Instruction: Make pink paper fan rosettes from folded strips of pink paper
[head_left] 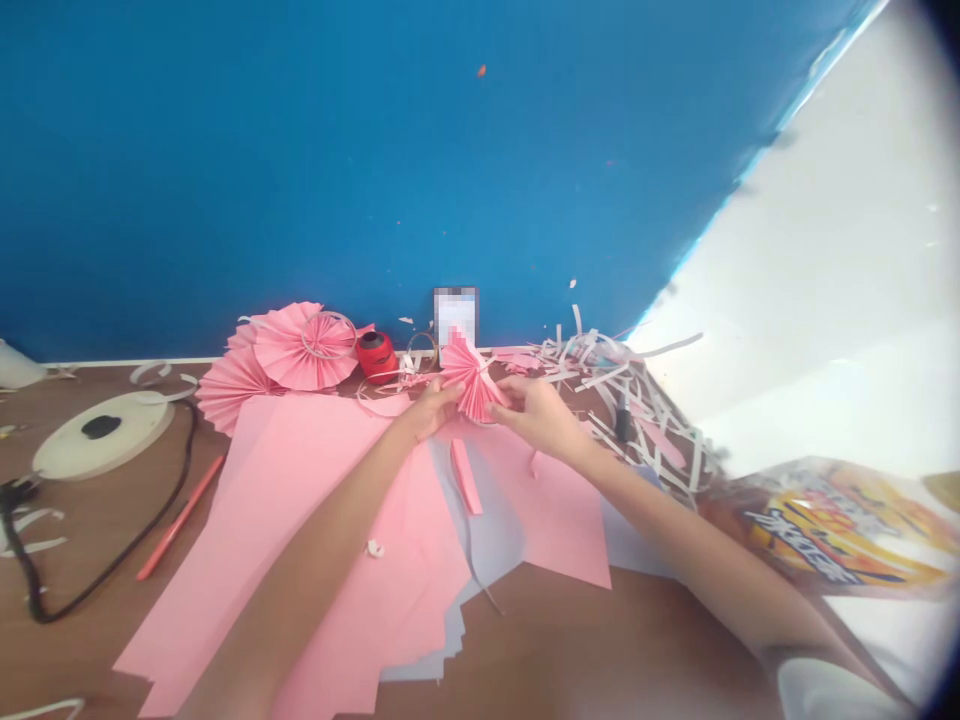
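Observation:
A pleated pink paper fan (466, 379) is held between both hands above the pink paper sheets (315, 520). My left hand (429, 410) pinches its lower left side with closed fingers. My right hand (536, 412) grips its right side, fingers curled round the folds. A narrow pink strip (466, 477) lies on the sheets just below the hands. Several finished pink paper rosettes (289, 350) lean against the blue wall to the left.
A red round object (376, 354) stands by the wall. White paper strips (637, 400) pile up at the right. A pink pencil (180, 518), a black cable (112, 560) and a white round device (101, 432) lie at the left. A printed packet (847, 530) sits at the right.

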